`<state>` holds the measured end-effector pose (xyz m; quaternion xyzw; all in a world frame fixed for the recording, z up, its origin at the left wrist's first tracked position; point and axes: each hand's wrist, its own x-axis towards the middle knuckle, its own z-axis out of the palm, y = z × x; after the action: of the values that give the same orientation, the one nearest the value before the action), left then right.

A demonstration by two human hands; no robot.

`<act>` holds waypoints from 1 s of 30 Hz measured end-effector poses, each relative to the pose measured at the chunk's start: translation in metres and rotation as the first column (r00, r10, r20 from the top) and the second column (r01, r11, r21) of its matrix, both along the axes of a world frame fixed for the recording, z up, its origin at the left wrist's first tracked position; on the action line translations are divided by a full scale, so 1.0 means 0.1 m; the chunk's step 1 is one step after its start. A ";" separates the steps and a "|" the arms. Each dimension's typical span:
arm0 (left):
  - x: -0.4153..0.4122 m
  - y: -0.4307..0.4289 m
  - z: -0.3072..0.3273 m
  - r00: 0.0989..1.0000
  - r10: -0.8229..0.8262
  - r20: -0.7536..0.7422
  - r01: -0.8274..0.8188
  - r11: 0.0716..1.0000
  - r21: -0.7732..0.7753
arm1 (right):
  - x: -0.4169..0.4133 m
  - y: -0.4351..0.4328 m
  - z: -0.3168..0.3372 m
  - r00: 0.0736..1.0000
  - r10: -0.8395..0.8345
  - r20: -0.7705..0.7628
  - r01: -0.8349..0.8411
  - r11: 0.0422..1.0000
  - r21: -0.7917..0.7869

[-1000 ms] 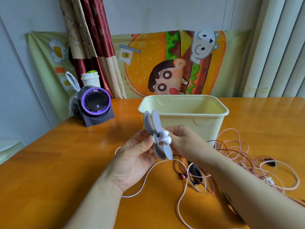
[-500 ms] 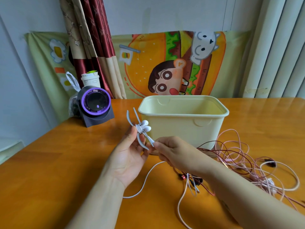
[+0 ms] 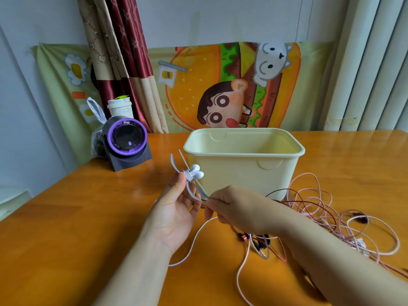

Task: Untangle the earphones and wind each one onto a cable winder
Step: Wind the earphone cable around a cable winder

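Left hand (image 3: pixel 176 209) pinches the grey winged plastic cable winder (image 3: pixel 188 176) carrying white earbuds (image 3: pixel 197 170). Right hand (image 3: pixel 233 206) pinches their thin white cable (image 3: pixel 195 236).

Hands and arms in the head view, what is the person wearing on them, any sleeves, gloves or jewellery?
Nothing shows. The left hand and right hand are bare: no gloves, rings or watch visible. Both forearms are uncovered down to the frame edge, so no sleeve is in view.

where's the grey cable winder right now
In the head view, the grey plastic cable winder is held up by the left hand, just left of the cream plastic tub.
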<state>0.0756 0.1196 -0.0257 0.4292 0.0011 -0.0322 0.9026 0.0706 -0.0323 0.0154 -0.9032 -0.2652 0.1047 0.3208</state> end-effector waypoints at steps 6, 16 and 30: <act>-0.07 -0.07 0.01 0.998 0.015 0.067 -0.026 0.986 0.166 | -0.16 0.06 0.11 0.973 0.079 0.218 -0.030 0.975 -0.221; -0.20 -0.11 0.13 0.988 -0.137 0.076 0.120 0.974 0.193 | -0.10 -0.22 0.45 0.879 -0.128 0.459 0.074 0.988 0.133; -0.18 -0.08 0.12 0.967 -0.239 0.092 0.231 0.969 0.090 | 0.03 -0.25 0.35 0.873 -0.322 0.366 0.099 0.852 0.514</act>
<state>0.0579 0.1118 -0.0134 0.4625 -0.0943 -0.1169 0.8738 0.0731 -0.0570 0.0502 -0.8190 -0.2448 -0.2071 0.4759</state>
